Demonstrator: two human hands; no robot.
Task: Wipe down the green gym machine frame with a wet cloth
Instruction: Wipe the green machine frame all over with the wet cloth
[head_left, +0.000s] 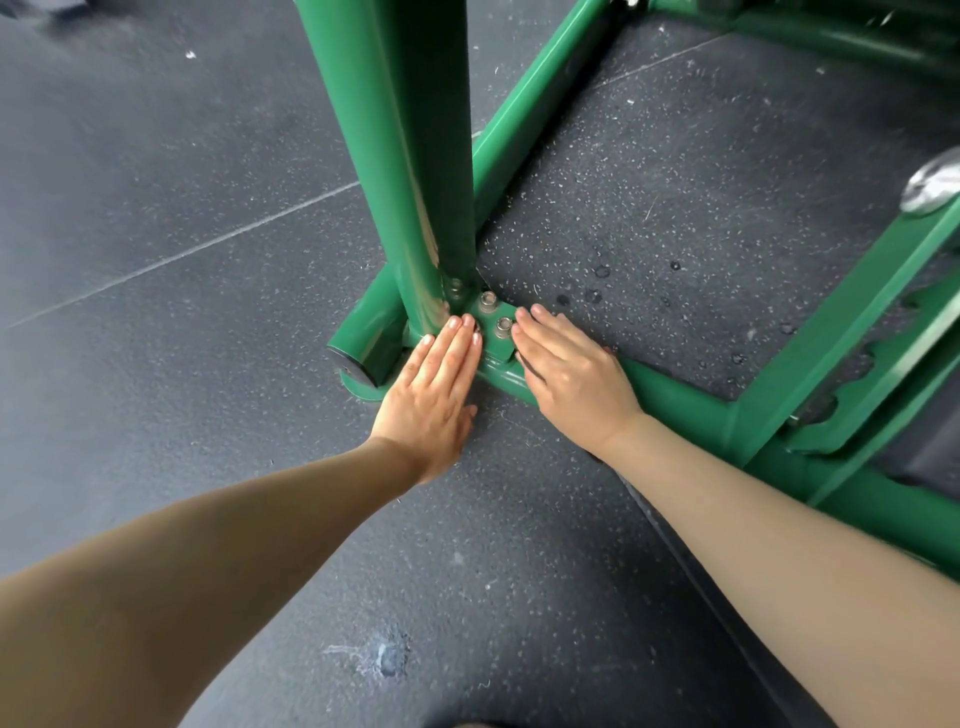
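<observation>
The green gym machine frame (400, 156) rises as a thick upright post from a floor joint where base tubes meet. A bolted plate with silver bolts (488, 301) sits at that joint. My left hand (431, 395) lies flat with straight fingers, its tips touching the plate at the post's foot. My right hand (566, 374) rests flat on the near base tube (675, 400), fingertips beside the bolts. No cloth is visible in either hand or anywhere in view.
Dark speckled rubber floor (182, 312) surrounds the frame, with water droplets (602, 271) inside it and a wet scuff (387, 657) near me. More green bars and a notched bracket (852, 395) stand at right. A silver round fitting (932, 187) sits at the right edge.
</observation>
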